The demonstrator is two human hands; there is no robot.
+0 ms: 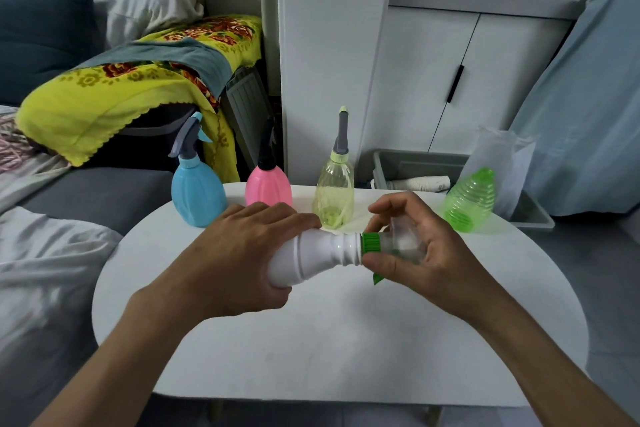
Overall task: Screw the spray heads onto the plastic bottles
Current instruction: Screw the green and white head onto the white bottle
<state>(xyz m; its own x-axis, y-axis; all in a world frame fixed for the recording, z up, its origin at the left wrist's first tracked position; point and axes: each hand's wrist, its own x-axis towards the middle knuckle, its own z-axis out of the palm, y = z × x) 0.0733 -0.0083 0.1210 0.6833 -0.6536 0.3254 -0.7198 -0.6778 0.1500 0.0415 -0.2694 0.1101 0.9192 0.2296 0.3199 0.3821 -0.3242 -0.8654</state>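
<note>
Unlabelled white bottle (304,258) between hands (239,255)

Clear spray head with green ribbed collar (372,241) mostly hidden inside curled right hand (426,253), base of white plastic bottle (311,255) covered by left hand (239,260), both forearms cut off at bottom edge, pale stacked items in grey bin (388,163) too blurred to identify

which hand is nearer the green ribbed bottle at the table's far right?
Right. The right hand grips the spray head just in front-left of the green ribbed bottle; the left hand holds the white bottle farther left.
</note>
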